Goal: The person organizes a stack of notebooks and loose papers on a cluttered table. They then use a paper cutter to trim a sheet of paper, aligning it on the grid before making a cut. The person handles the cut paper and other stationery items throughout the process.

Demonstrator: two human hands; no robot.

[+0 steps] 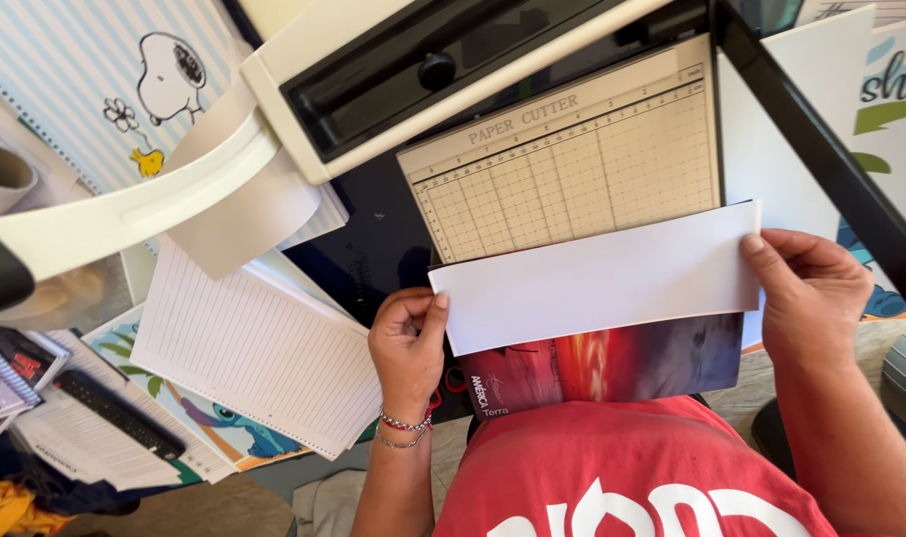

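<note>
Both hands pinch a white paper strip point(602, 273) by its ends, left hand point(408, 343) and right hand point(809, 293), fingers closed on it, at the near edge of the paper cutter point(572, 159), over a red printed sheet point(612, 363); squaring it to the grid seems next

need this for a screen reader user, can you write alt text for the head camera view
Two bare hands, left hand and right hand, hold a white sheet by its ends over a beige gridded paper cutter. A lined notebook lies to the left.
</note>
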